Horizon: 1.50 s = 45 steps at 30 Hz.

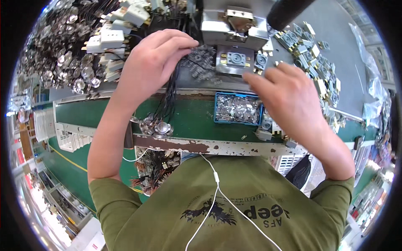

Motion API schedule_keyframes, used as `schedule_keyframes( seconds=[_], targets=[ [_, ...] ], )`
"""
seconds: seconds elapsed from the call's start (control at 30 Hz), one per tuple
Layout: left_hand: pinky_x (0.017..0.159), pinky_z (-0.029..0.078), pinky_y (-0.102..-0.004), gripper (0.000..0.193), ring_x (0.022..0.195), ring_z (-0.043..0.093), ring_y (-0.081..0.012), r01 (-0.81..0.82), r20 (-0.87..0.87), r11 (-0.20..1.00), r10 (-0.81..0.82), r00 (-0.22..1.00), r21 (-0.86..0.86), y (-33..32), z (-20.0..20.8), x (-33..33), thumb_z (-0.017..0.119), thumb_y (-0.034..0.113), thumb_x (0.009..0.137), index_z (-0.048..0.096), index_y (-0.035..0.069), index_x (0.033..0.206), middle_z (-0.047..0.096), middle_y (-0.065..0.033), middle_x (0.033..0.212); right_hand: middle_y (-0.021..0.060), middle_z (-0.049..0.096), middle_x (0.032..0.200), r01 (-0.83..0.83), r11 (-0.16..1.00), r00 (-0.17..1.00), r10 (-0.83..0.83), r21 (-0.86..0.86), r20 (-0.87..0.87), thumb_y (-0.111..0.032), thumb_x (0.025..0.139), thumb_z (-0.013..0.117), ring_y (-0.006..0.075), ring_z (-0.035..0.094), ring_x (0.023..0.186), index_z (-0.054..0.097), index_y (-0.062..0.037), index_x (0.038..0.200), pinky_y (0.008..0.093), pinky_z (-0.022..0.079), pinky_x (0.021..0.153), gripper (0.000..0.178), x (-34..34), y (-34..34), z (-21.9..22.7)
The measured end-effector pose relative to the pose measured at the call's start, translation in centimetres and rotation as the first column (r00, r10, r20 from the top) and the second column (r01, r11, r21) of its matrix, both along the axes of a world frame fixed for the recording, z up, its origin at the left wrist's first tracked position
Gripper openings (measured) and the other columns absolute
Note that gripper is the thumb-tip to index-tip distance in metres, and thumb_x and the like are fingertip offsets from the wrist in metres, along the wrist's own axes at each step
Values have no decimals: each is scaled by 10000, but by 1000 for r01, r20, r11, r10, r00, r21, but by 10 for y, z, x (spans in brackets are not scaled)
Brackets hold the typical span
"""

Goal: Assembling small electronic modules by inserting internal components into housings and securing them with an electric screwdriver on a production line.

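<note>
My left hand (153,62) is shut on a bundle of thin black wires (169,98). The wires hang down to round metal discs (157,126) resting on the green belt. Its fingertips reach a tuft of small grey springs or wire ends (203,62) beside the metal fixture (235,60) of a small press (234,27). My right hand (289,98) is blurred, with fingers stretched toward the fixture and a small grey square part (261,61). Its palm faces away, so whether it holds anything is hidden.
A blue tray (217,109) of small metal pieces sits on the green belt (83,113) under my right hand. Grey square parts (312,52) are heaped at the right. Wired metal discs (63,54) and white connectors (113,37) lie at the left. A black handle (287,11) sticks out above.
</note>
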State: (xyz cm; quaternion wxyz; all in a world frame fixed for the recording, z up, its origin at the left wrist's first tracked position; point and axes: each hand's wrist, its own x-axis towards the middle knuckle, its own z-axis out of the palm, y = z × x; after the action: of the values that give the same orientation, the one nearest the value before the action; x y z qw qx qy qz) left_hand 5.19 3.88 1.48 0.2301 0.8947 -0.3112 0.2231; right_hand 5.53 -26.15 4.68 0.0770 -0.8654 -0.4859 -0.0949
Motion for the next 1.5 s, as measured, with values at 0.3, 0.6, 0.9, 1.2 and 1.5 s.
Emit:
schedule_keyframes(
  seconds=[0.3,0.6,0.9,1.2,1.5],
  targets=[
    [768,557,-383,113,885,687,-283,75,-88,997,-74,993,13,-66,-9,19,697,89,873,675,64,981,686,-86,911,110,654,775,251,945,873,-127,211,-471,-130,908,758,234,649,666,724,-90,1231,373,524,627,327,-13,-19,-42],
    [731,565,-370,89,838,695,-272,18,-133,981,7,991,192,-82,-20,18,726,98,888,675,54,947,697,-63,924,108,689,1099,304,813,797,68,497,-600,75,812,786,224,710,947,659,-38,1278,322,602,828,496,-37,-35,-56],
    [711,559,-373,76,812,686,-261,26,-157,982,4,988,188,-83,-22,19,688,118,910,651,75,961,643,-71,928,150,697,1237,315,792,821,48,522,-569,71,825,785,267,721,1078,663,-12,1228,341,623,862,429,-40,-38,-63],
    [799,548,-396,255,942,670,-302,174,-282,984,-159,946,28,-74,2,2,743,154,886,683,77,1121,653,-96,1004,140,743,1119,442,788,772,-91,429,-629,60,867,758,223,744,1002,635,-26,1336,329,602,866,492,-39,-41,-53],
    [782,532,-438,243,898,657,-325,315,-411,943,-247,877,105,-50,5,-4,674,105,857,690,82,1098,648,-108,904,171,727,1151,519,825,122,187,223,-975,-176,1096,533,226,718,1062,538,31,1410,356,587,931,376,3,-31,-45]
  ],
)
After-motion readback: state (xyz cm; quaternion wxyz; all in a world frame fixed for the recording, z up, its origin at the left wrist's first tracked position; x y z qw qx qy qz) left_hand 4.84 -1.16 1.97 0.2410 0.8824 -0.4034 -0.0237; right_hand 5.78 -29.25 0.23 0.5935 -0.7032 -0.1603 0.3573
